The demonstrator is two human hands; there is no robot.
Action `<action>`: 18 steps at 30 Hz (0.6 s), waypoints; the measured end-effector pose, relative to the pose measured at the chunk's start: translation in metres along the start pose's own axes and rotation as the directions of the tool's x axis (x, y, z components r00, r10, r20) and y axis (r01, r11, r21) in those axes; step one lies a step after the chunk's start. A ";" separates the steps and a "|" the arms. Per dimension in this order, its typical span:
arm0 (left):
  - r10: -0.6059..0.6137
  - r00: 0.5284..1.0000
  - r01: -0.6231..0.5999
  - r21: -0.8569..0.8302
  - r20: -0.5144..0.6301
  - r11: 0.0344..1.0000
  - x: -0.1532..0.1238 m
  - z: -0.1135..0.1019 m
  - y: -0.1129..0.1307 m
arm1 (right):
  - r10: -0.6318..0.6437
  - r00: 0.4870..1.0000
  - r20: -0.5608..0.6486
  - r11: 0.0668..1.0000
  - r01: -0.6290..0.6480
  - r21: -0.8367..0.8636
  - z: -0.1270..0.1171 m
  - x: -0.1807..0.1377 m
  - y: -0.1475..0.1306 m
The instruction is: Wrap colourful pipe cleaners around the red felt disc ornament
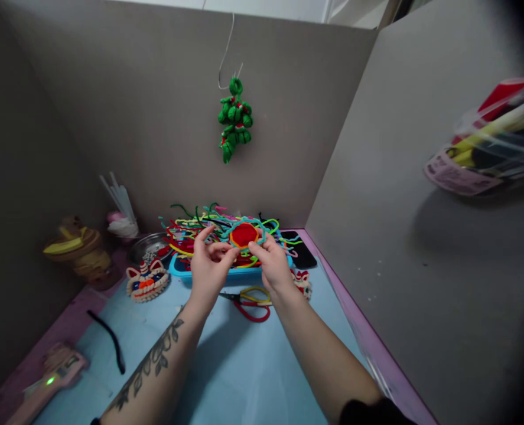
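Observation:
Between my hands is a small round pipe-cleaner piece [245, 235], red in the middle with an orange rim and a loose turquoise strand around it. My right hand [274, 264] pinches its right side, thumb on the front edge. At its lower left, the thumb and fingertips of my left hand [212, 262] are pressed together on the edge; the exact strand is too small to make out. Just behind and below, a blue basket [182, 273] holds a tangle of coloured pipe cleaners [191, 227]. Scissors [250, 300] with yellow and red handles lie below my hands.
Left of the basket are a cream animal-face piece [148, 281] and a metal bowl [149, 245]. A similar face [303, 284] and a black phone [303, 251] lie right. A pink glue gun [55, 378] is front left. Grey walls [359, 206] enclose the table; a green ornament [235, 121] hangs behind.

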State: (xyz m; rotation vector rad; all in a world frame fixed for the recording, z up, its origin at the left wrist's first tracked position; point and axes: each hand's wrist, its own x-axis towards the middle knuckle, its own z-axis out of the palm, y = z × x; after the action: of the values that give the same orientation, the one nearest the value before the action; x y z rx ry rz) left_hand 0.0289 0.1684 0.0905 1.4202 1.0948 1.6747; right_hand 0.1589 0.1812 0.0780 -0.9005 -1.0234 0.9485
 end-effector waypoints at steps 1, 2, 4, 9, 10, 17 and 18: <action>0.086 0.996 -0.086 0.091 -0.001 0.992 0.002 -0.003 0.000 | -0.005 1.000 -0.006 0.997 0.004 -0.079 -0.003 0.001 -0.001; 0.181 0.983 -0.184 0.189 0.031 0.965 0.004 -0.006 -0.001 | -0.007 1.000 0.002 0.987 0.007 -0.163 -0.006 0.002 -0.003; 0.310 0.917 -0.377 0.288 0.252 0.880 0.008 -0.011 -0.001 | 0.000 0.998 0.064 0.952 0.019 -0.307 -0.011 0.003 -0.007; 0.306 0.773 -0.502 0.241 0.556 0.830 0.011 -0.014 -0.004 | 0.089 0.959 0.268 0.893 0.042 -0.448 -0.015 0.003 -0.020; 0.279 0.766 -0.492 0.248 0.579 0.835 0.011 -0.014 -0.005 | 0.112 0.951 0.289 0.896 0.029 -0.443 -0.016 0.004 -0.021; 0.111 0.749 -0.400 0.312 0.653 0.862 0.009 -0.017 -0.003 | 0.155 0.905 0.396 0.908 0.028 -0.419 -0.022 0.005 -0.024; 0.102 0.760 -0.385 0.317 0.642 0.867 0.010 -0.017 -0.004 | 0.140 0.912 0.385 0.920 0.023 -0.391 -0.022 0.005 -0.023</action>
State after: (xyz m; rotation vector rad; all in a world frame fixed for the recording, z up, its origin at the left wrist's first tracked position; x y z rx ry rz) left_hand 0.0103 0.1756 0.0903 2.2847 0.9440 0.9975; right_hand 0.1855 0.1752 0.0944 -1.0907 -1.5915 1.0279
